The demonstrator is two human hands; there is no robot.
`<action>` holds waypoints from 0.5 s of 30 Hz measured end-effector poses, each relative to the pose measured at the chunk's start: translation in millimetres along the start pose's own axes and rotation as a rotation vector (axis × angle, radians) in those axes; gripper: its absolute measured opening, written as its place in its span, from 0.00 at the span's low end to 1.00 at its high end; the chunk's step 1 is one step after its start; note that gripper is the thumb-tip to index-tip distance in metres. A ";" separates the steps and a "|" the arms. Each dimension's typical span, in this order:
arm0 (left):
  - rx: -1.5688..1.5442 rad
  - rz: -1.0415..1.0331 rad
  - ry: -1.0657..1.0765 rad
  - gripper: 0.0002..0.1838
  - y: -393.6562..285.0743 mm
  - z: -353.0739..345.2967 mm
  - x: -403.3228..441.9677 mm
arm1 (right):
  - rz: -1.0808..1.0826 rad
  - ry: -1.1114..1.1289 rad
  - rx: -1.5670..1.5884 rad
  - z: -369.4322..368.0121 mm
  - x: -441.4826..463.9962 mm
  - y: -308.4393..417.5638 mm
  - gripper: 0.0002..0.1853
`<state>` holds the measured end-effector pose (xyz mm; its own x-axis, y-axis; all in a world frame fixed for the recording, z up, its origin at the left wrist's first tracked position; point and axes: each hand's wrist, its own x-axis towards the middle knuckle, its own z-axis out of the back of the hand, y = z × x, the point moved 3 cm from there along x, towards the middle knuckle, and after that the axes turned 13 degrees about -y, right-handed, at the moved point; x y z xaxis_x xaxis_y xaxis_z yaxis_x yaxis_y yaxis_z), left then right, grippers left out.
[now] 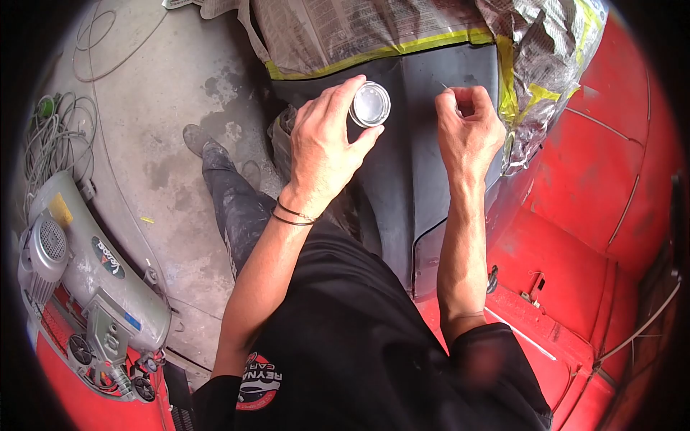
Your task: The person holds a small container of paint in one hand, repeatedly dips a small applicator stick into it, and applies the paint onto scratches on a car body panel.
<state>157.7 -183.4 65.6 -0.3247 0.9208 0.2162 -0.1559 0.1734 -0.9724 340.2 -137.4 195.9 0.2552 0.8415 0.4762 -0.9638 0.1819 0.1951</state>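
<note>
A small round tin (371, 105) with a pale, whitish inside is gripped between the thumb and fingers of my left hand (327, 136). My right hand (468, 129) is closed in a pinch on a thin, pointed object (445, 85), too small to identify. Both hands are above a dark grey car panel (424, 158), well apart from each other. Newspaper (338, 32) edged with yellow tape (402, 47) covers the area beyond the panel, and crumpled masking (535, 43) hangs at its right side.
A grey compressor (118, 262) stands at the lower left, below a coiled hose (61, 140). Red panels (575, 237) lie along the right side. The concrete floor (154, 79) shows dark patches. My shoe (195, 140) is on it.
</note>
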 end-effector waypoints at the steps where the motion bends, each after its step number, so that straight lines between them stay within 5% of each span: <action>1: -0.001 -0.003 0.000 0.41 -0.2 -0.2 0.3 | 0.011 -0.002 -0.001 0.7 0.5 0.2 0.10; 15: 0.012 0.001 0.002 0.41 0.3 2.1 3.0 | 0.042 -0.004 -0.046 -7.6 3.4 -0.6 0.09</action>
<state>154.8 -181.3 66.1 -0.3227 0.9217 0.2152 -0.1665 0.1685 -0.9715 341.0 -130.8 190.9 0.2144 0.8468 0.4868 -0.9762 0.1697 0.1349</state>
